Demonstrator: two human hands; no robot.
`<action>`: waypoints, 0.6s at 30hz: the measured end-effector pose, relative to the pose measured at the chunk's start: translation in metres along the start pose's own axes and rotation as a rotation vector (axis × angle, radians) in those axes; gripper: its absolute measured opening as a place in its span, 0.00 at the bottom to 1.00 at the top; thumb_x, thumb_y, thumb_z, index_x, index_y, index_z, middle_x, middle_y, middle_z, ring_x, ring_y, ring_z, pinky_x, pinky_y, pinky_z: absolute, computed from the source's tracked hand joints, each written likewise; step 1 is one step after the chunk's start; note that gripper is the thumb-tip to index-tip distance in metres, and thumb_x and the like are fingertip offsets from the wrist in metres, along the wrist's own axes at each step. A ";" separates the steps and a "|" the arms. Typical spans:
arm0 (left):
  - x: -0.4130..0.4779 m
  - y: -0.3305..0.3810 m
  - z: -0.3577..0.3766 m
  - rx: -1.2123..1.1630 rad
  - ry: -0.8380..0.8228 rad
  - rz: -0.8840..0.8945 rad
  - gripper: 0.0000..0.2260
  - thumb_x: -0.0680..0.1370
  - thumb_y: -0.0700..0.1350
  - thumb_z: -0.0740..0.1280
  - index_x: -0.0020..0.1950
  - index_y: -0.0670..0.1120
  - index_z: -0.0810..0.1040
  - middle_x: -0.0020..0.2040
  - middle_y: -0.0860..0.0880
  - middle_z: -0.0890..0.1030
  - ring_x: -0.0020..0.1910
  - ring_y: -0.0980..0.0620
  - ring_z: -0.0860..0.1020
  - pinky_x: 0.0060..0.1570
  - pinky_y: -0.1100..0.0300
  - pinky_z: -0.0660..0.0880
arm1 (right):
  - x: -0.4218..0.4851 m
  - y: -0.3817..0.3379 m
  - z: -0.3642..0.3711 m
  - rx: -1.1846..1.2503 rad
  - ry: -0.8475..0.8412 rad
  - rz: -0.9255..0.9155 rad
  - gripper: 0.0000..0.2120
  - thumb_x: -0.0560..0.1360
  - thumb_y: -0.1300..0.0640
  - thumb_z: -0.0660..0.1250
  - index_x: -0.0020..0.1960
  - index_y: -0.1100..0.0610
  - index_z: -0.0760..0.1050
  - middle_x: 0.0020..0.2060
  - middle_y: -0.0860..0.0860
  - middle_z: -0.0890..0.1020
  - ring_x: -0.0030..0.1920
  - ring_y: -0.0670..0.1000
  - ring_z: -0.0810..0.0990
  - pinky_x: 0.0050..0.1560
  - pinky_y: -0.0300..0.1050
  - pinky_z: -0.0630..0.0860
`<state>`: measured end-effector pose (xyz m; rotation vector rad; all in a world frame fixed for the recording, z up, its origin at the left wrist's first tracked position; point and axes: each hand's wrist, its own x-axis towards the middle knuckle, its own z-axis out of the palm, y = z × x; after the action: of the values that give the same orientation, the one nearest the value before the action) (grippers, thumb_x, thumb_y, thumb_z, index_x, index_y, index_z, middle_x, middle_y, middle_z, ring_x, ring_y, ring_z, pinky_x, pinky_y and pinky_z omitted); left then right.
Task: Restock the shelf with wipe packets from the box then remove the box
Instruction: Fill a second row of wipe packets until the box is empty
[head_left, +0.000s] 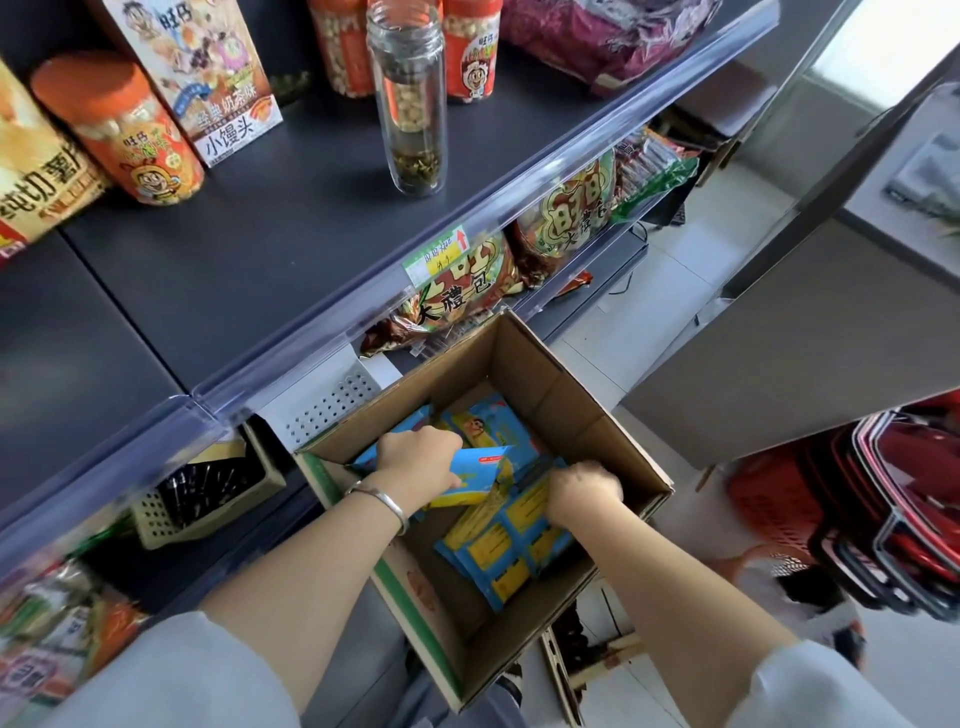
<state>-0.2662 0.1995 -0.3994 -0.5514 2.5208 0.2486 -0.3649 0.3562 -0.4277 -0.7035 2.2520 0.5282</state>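
1. Location: the wipe packets lie loose in the open box, below the shelf edge.
2. Hands: the left hand grips a raised packet. The right hand curls onto the packets beside it.
3. Handling: judged light, soft, with slick film. Take hold along a flat edge.
4. Count: one box. At least four packets show; overlap hides the rest.

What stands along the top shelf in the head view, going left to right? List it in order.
yellow snack box → orange-lidded jar → tall cartoon carton → clear glass bottle → purple bag. The orange jars behind overlap the glass bottle, so they are left out.
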 end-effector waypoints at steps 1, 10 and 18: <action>-0.001 0.001 0.000 0.001 -0.002 -0.004 0.10 0.77 0.56 0.64 0.47 0.50 0.69 0.50 0.49 0.78 0.51 0.46 0.78 0.41 0.56 0.69 | 0.001 0.003 0.000 0.010 -0.011 0.007 0.20 0.77 0.54 0.61 0.69 0.56 0.69 0.65 0.57 0.71 0.65 0.57 0.71 0.57 0.50 0.75; -0.011 0.004 0.000 0.000 0.017 -0.031 0.11 0.77 0.56 0.64 0.49 0.49 0.72 0.49 0.49 0.78 0.51 0.47 0.78 0.41 0.57 0.69 | -0.003 0.001 0.007 0.256 -0.077 0.051 0.27 0.76 0.63 0.64 0.73 0.60 0.61 0.68 0.60 0.58 0.64 0.61 0.70 0.61 0.50 0.75; -0.031 0.006 -0.039 -0.026 0.090 -0.072 0.11 0.76 0.57 0.66 0.49 0.50 0.73 0.50 0.50 0.79 0.52 0.47 0.78 0.42 0.57 0.68 | -0.033 0.015 -0.037 0.313 0.067 -0.229 0.34 0.74 0.68 0.62 0.75 0.46 0.58 0.73 0.59 0.49 0.62 0.65 0.73 0.56 0.52 0.76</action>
<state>-0.2634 0.2040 -0.3499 -0.6762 2.5820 0.2348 -0.3729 0.3583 -0.3770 -0.8101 2.2100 0.0397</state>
